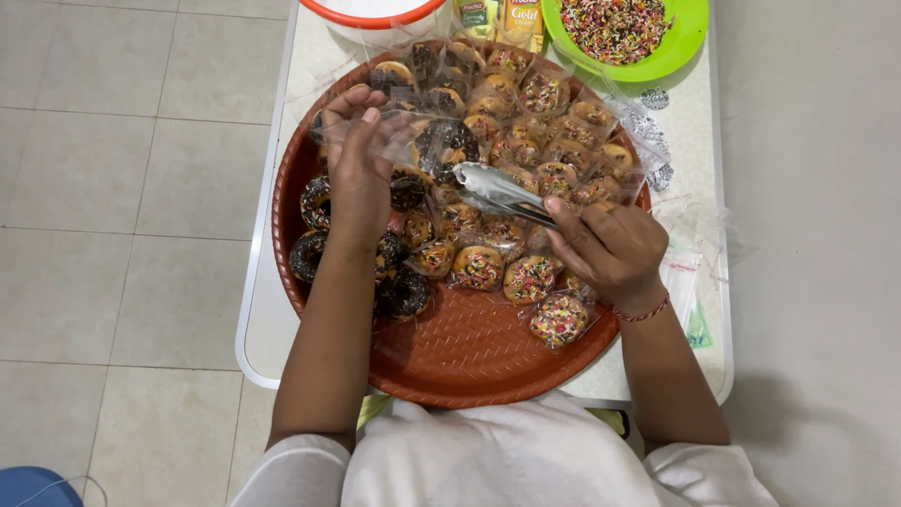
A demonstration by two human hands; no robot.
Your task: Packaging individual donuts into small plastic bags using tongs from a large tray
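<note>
The left hand [357,174] pinches a clear plastic bag [422,141] with a chocolate doughnut [449,143] in it, held above the round brown tray [469,352] of bagged sprinkled doughnuts [479,268] on the white counter [267,329]. The right hand [610,252] grips metal tongs [493,188], their tips at the bag's mouth. A green plate [680,42] of sprinkles sits beyond the tray on the right.
</note>
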